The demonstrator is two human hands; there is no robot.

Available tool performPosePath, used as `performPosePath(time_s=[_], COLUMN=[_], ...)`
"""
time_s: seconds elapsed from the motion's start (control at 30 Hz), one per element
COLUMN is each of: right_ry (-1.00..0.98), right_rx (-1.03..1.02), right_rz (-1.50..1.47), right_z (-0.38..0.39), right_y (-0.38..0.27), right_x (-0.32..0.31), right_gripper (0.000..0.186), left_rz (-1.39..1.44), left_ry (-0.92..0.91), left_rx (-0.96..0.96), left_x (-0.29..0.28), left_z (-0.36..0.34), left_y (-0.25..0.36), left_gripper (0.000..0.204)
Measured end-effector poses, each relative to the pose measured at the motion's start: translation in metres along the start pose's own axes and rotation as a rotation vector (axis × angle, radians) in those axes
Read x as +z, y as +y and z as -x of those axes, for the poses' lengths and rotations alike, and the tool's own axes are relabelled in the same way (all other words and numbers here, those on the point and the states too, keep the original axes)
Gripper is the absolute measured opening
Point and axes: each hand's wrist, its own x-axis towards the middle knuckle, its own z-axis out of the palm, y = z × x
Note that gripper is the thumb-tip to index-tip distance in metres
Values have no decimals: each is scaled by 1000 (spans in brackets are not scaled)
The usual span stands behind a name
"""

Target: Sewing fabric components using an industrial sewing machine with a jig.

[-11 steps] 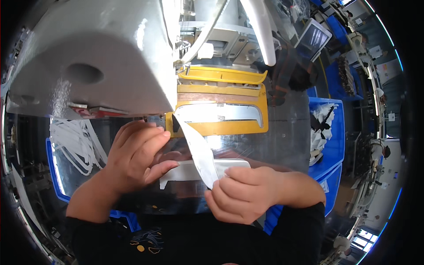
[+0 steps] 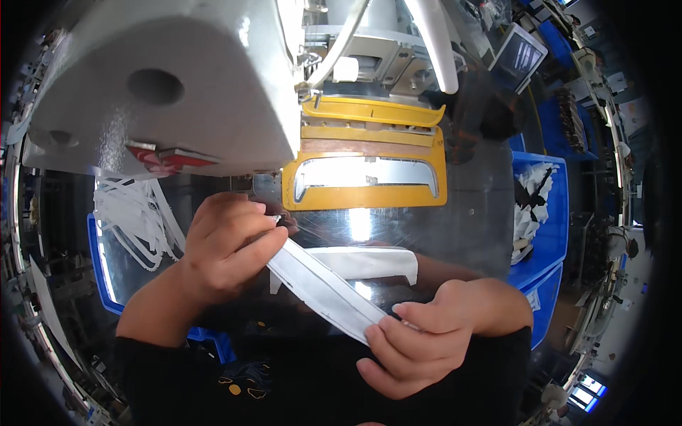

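Note:
A white fabric strip (image 2: 323,287) with a stitched lengthwise line stretches slantwise between my two hands. Its upper end is pinched in the fingers of my left hand (image 2: 231,245), just below the machine head. My right hand (image 2: 426,341) grips the lower end, close to my body. Behind the strip, a second white piece (image 2: 369,263) with a turned-down end lies on the shiny table, partly covered by the strip. Beyond it sits a yellow template frame (image 2: 295,201) with a long curved slot; neither hand touches it.
A big white sewing machine head (image 2: 206,64) overhangs the left side. Blue bins stand on both sides: the left bin (image 2: 106,284) beside a pile of white strips (image 2: 135,220), the right bin (image 2: 561,213) with black and white scraps (image 2: 533,195). A screen (image 2: 517,60) stands at the far right.
The strip has come away from the yellow frame. My left hand has closed on its upper end, and my right hand has moved down and right with the other.

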Motion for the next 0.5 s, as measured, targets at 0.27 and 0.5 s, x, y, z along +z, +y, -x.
performPosePath(time_s=[0.27, 0.5], right_ry=[-62, 9], right_rx=[230, 215], right_rz=[256, 302], right_z=[23, 15], right_y=[-1, 6], right_x=[-7, -3], right_gripper=[26, 17], left_rz=[-376, -606], left_ry=[187, 222], left_rx=[73, 154], left_x=[-24, -47], left_z=[11, 20], left_y=[2, 16], left_gripper=[32, 30])
